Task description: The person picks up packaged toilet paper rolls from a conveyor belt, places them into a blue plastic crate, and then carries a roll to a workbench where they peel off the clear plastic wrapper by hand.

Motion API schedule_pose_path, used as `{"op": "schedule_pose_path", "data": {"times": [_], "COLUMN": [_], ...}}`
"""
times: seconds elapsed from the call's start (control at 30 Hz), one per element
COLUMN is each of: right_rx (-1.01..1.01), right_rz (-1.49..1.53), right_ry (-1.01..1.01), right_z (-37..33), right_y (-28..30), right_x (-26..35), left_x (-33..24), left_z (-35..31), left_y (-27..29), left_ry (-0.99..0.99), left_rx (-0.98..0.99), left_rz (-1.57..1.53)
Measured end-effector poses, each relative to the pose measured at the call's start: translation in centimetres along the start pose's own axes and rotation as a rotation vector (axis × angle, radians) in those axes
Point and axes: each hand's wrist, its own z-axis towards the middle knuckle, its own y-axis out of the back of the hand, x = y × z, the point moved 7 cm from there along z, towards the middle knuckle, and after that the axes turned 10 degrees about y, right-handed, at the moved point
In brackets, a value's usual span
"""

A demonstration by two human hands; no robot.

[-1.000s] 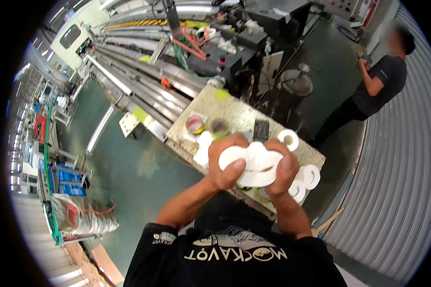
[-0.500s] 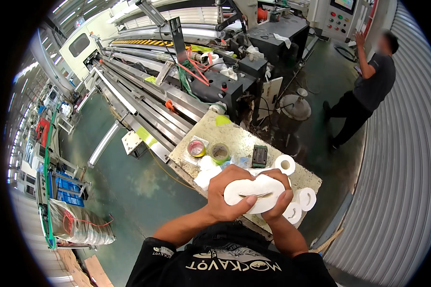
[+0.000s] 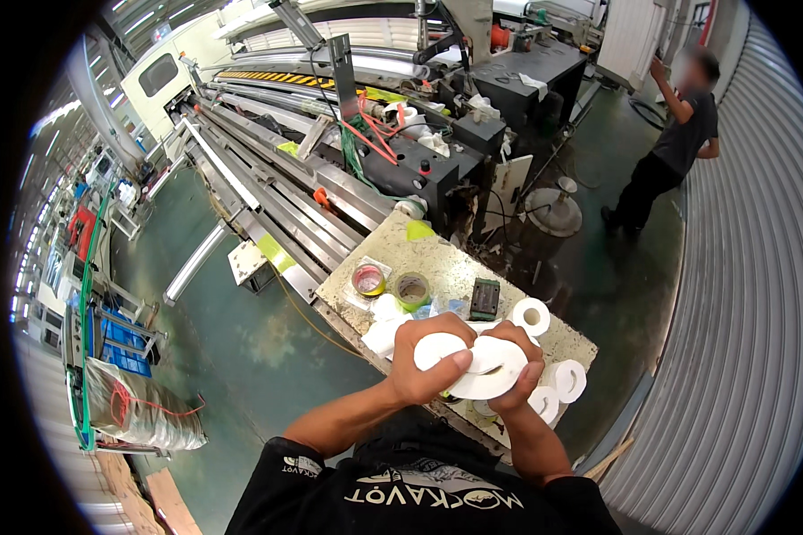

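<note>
A squashed white paper roll (image 3: 491,382) is gripped between my two hands above the near edge of the worktable. My left hand (image 3: 422,358) wraps its left side, with the thumb pressing on the end face. Around the right side curl the fingers of my right hand (image 3: 519,364). The roll's middle hole is bent into a curved slit. Just right of my hands, a paper roll (image 3: 531,317) with a round core stands on the table, and two more rolls, one a white roll (image 3: 565,381) with a flattened hole, sit nearer me.
The worktable (image 3: 379,241) also carries a pink-and-yellow tape roll (image 3: 368,280), a greenish tape roll (image 3: 411,292), a dark box-shaped device (image 3: 485,299) and crumpled white paper (image 3: 384,334). Beyond lies a long machine (image 3: 268,183). A person (image 3: 674,134) stands by a cabinet (image 3: 632,40) at the far right.
My hands have squeezed and twisted the paper roll, so its straight slit is now curved. The far person has shifted, and the cabinet's button panel is no longer visible.
</note>
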Motion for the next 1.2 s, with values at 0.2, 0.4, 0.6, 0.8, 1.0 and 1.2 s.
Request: {"op": "schedule_pose_path", "data": {"times": [0.2, 0.4, 0.6, 0.8, 1.0, 1.2], "right_rx": [-0.045, -0.170, 0.027, 0.092, 0.018, 0.326], "right_rz": [0.021, 0.247, 0.481, 0.223, 0.263, 0.193], "right_ry": [-0.089, -0.371, -0.542, -0.306, -0.450, -0.435], "right_z": [0.5, -2.3, -3.7, -1.2, -2.7, -4.9], "right_y": [1.3, 0.7, 0.5, -0.3, 0.9, 0.7], "right_x": [-1.4, -2.6, -1.8, -2.7, -5.2, -3.2], "left_x": [1.9, 1.6, 0.9, 2.5, 4.1, 4.5], "left_z": [0.6, 0.9, -0.4, -1.3, 0.0, 0.9], "left_y": [-0.4, -1.2, -3.4, -4.2, -3.0, -1.2], "left_ry": [-0.155, -0.274, -0.215, -0.092, -0.004, 0.060], "left_rx": [0.090, 0.347, 0.555, 0.435, 0.279, 0.102], "left_rz": [-0.051, 0.146, 0.317, 0.254, 0.185, 0.118]}}
